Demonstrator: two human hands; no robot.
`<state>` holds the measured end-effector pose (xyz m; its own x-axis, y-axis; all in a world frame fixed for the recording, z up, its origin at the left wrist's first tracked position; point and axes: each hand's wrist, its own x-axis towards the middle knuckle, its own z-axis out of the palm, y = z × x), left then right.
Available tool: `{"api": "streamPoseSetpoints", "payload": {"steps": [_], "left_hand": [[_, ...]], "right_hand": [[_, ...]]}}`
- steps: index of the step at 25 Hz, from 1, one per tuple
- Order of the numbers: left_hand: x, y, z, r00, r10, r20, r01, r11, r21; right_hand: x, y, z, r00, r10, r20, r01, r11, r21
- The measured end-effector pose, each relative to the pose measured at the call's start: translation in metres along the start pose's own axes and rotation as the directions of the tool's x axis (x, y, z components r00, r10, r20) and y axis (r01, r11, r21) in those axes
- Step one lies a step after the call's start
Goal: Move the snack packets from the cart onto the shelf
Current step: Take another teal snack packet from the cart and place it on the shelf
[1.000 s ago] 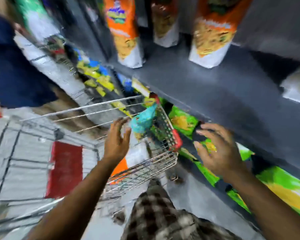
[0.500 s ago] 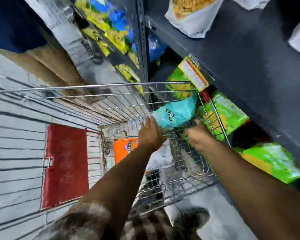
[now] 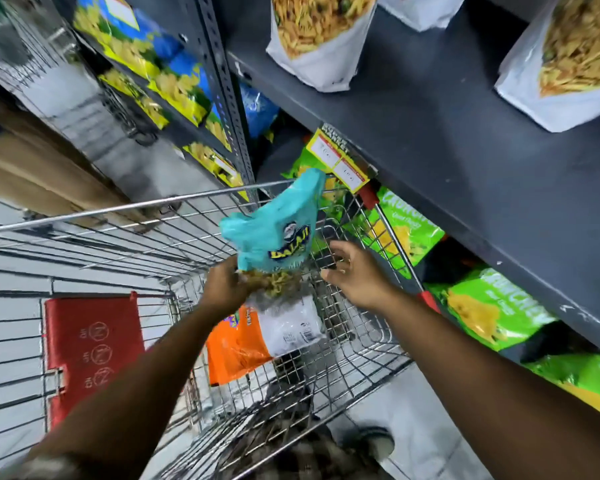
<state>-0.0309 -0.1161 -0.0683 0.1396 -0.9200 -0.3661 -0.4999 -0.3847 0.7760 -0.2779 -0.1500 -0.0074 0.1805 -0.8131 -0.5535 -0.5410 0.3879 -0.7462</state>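
My left hand grips the lower end of a teal snack packet and holds it upright above the wire cart. My right hand hovers just right of the packet, fingers spread, holding nothing. An orange and white snack packet lies in the cart basket under my left hand. The dark grey shelf runs along the right, with white and orange packets standing on it.
Green packets fill the shelf level below, close to the cart's right rim and its red corner guards. Blue and yellow packets sit on the racks at the upper left. A red flap hangs at the cart's near left side.
Both hands dropped from the shelf front into the cart. My left hand closed on the teal packet and raised it; my right hand drew back and spread its fingers.
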Motion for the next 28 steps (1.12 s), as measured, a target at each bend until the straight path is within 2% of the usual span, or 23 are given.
{"api": "streamPoseSetpoints", "payload": {"steps": [2, 3, 5, 7, 8, 10, 12, 15, 17, 18, 20, 22, 25, 28], "left_hand": [[-0.027, 0.024, -0.032, 0.987, 0.094, 0.132, -0.074, 0.986, -0.148], [-0.041, 0.042, -0.046, 0.971, 0.153, 0.183, -0.119, 0.975, -0.186], [-0.069, 0.089, -0.062, 0.936, 0.255, 0.245, -0.2, 0.953, -0.228], [-0.09, 0.139, -0.065, 0.902, 0.34, 0.265, -0.268, 0.924, -0.274], [-0.097, 0.163, -0.061, 0.891, 0.368, 0.266, -0.29, 0.911, -0.292], [-0.112, 0.21, -0.044, 0.859, 0.431, 0.276, -0.343, 0.885, -0.314], [-0.129, 0.251, -0.018, 0.805, 0.507, 0.307, -0.396, 0.845, -0.358], [-0.153, 0.296, 0.044, 0.744, 0.584, 0.325, -0.417, 0.786, -0.457], [-0.173, 0.324, 0.109, 0.692, 0.633, 0.348, -0.471, 0.761, -0.447], [-0.184, 0.339, 0.145, 0.671, 0.652, 0.354, -0.503, 0.75, -0.43], [-0.204, 0.368, 0.212, 0.614, 0.694, 0.375, -0.536, 0.716, -0.447], [-0.218, 0.392, 0.264, 0.582, 0.69, 0.43, -0.544, 0.723, -0.426], [-0.218, 0.407, 0.304, 0.579, 0.669, 0.466, -0.54, 0.743, -0.396], [-0.209, 0.413, 0.322, 0.571, 0.651, 0.501, -0.526, 0.758, -0.385]], "right_hand": [[-0.02, -0.005, -0.01, 0.995, -0.092, 0.028, 0.091, 0.995, 0.038], [-0.032, -0.011, -0.015, 0.987, -0.154, 0.051, 0.147, 0.981, 0.125], [-0.059, -0.025, -0.026, 0.946, -0.32, 0.06, 0.278, 0.89, 0.363], [-0.086, -0.039, -0.04, 0.895, -0.444, -0.042, 0.403, 0.766, 0.5], [-0.101, -0.043, -0.052, 0.879, -0.461, -0.122, 0.447, 0.709, 0.544], [-0.131, -0.045, -0.082, 0.85, -0.44, -0.29, 0.523, 0.636, 0.567], [-0.16, -0.033, -0.114, 0.798, -0.432, -0.42, 0.602, 0.609, 0.517], [-0.2, 0.001, -0.156, 0.673, -0.347, -0.654, 0.705, 0.569, 0.424], [-0.228, 0.039, -0.184, 0.54, -0.203, -0.817, 0.771, 0.509, 0.383], [-0.242, 0.062, -0.199, 0.445, -0.107, -0.889, 0.789, 0.517, 0.332], [-0.26, 0.108, -0.229, 0.241, 0.031, -0.97, 0.75, 0.628, 0.207], [-0.27, 0.146, -0.257, 0.141, 0.101, -0.985, 0.658, 0.734, 0.17], [-0.268, 0.173, -0.284, 0.11, 0.077, -0.991, 0.484, 0.867, 0.121], [-0.274, 0.177, -0.293, 0.173, 0.071, -0.982, 0.518, 0.842, 0.152]]}}
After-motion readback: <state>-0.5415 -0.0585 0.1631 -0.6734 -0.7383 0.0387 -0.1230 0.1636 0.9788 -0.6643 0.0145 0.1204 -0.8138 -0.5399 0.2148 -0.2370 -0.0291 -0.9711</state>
